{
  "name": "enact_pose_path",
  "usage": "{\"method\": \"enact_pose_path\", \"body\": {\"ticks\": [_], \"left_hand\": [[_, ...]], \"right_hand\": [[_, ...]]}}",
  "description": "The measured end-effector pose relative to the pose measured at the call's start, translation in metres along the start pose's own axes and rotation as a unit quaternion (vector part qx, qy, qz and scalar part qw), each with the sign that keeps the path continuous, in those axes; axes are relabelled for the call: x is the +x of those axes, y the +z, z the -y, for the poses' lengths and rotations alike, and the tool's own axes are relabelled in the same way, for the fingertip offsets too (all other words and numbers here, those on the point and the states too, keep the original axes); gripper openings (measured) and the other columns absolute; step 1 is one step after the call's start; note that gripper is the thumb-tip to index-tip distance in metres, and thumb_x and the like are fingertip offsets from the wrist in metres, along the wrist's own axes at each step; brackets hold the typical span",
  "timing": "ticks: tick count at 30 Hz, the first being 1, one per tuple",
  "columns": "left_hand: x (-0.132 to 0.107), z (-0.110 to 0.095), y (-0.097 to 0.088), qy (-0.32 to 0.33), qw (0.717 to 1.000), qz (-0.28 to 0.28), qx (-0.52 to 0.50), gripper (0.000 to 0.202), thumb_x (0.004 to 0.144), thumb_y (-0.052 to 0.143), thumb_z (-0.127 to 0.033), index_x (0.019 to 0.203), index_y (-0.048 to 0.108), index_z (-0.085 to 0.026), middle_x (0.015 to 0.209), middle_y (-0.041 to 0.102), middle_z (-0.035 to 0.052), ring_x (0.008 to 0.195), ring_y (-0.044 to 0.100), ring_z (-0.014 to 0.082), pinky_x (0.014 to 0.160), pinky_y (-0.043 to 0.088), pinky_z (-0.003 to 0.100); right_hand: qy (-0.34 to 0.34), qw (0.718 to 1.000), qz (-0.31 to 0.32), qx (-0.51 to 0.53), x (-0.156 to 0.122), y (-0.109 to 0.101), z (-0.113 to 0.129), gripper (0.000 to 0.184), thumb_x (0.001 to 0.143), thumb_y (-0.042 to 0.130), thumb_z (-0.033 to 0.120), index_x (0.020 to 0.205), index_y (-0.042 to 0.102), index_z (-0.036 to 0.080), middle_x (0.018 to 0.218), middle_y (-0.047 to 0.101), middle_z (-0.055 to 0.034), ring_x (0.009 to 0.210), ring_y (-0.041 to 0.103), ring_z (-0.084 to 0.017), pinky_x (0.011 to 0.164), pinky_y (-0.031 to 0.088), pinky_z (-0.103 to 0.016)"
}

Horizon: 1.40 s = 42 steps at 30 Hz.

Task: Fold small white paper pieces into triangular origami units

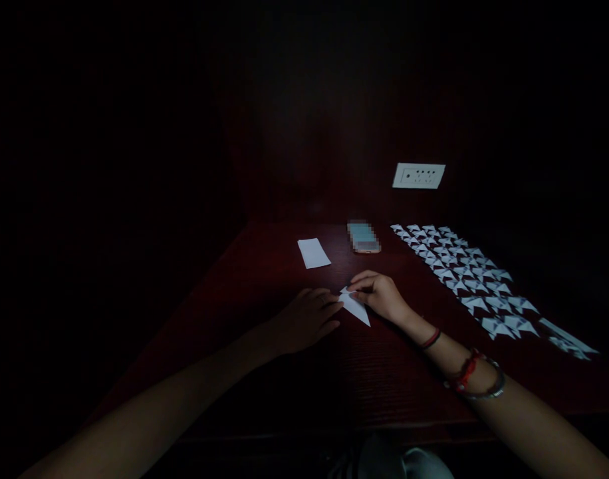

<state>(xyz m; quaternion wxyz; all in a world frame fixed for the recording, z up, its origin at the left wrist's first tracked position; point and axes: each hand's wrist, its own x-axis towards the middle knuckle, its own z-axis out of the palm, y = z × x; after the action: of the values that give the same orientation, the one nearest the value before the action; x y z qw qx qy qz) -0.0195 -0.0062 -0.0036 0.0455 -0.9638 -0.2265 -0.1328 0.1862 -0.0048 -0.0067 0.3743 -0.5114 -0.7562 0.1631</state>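
Observation:
A folded piece of white paper (356, 310) lies on the dark red table, its long point towards me. My left hand (307, 320) rests flat beside it with fingers stretched out, the fingertips touching the paper's left edge. At the paper's upper end, my right hand (381, 296) pinches a small flap between thumb and fingers. Bracelets circle my right wrist and forearm. Part of the paper's upper end is hidden under the right fingers.
A small stack of white paper (314, 253) lies beyond my hands. Right of it is a phone (364, 237) with a blurred screen. Rows of folded paper pieces (454, 269) cover the table's right side. A white socket panel (419, 175) is on the back wall.

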Motion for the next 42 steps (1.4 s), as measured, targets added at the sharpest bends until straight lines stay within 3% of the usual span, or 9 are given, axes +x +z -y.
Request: {"method": "enact_pose_path", "body": {"ticks": [10,17,29,35,42], "left_hand": [[-0.001,-0.001,0.002,-0.021,0.999,-0.007,0.033,0.034,0.084,0.034,-0.034,0.114,0.04,-0.019,0.12,0.033,0.0088,0.111,0.029,0.0236,0.09,0.027,0.038],[-0.003,-0.002,0.001,-0.016,0.999,0.021,0.028,0.037,0.086,0.029,-0.035,0.12,0.034,-0.021,0.123,0.035,0.0045,0.115,0.025,0.0224,0.093,0.024,0.037],[-0.003,0.0,0.001,-0.018,1.0,0.022,0.01,0.035,0.086,0.03,-0.034,0.119,0.035,-0.021,0.122,0.038,0.0005,0.114,0.027,0.0199,0.092,0.023,0.034],[0.01,0.0,-0.004,-0.011,1.0,0.011,-0.007,0.029,0.086,0.029,-0.029,0.11,0.043,-0.019,0.107,0.048,0.0029,0.098,0.042,0.0159,0.085,0.029,0.031],[0.025,0.006,0.003,0.008,1.0,0.009,0.005,0.027,0.087,0.028,-0.026,0.101,0.049,-0.018,0.095,0.049,0.004,0.089,0.045,0.0156,0.081,0.032,0.032]], "right_hand": [[-0.128,0.985,0.068,-0.094,-0.005,-0.001,0.008,0.024,0.071,0.049,0.007,0.087,0.064,0.017,0.087,0.062,-0.0051,0.081,0.055,-0.014,0.077,0.042,-0.025],[-0.18,0.972,0.082,-0.127,-0.004,0.0,0.005,0.024,0.071,0.047,0.005,0.084,0.064,0.016,0.087,0.061,-0.0056,0.08,0.054,-0.014,0.076,0.041,-0.026],[-0.187,0.967,0.097,-0.143,-0.005,-0.001,0.008,0.023,0.073,0.045,0.006,0.085,0.063,0.013,0.089,0.06,-0.0074,0.082,0.053,-0.013,0.077,0.041,-0.025],[-0.137,0.978,0.116,-0.108,-0.004,-0.012,0.004,0.025,0.072,0.045,0.005,0.087,0.063,0.016,0.09,0.06,-0.0054,0.081,0.055,-0.012,0.076,0.043,-0.024],[-0.157,0.965,0.154,-0.144,-0.004,-0.021,0.001,0.023,0.074,0.045,0.007,0.083,0.064,0.016,0.088,0.06,-0.0046,0.082,0.055,-0.012,0.076,0.041,-0.023]]}}
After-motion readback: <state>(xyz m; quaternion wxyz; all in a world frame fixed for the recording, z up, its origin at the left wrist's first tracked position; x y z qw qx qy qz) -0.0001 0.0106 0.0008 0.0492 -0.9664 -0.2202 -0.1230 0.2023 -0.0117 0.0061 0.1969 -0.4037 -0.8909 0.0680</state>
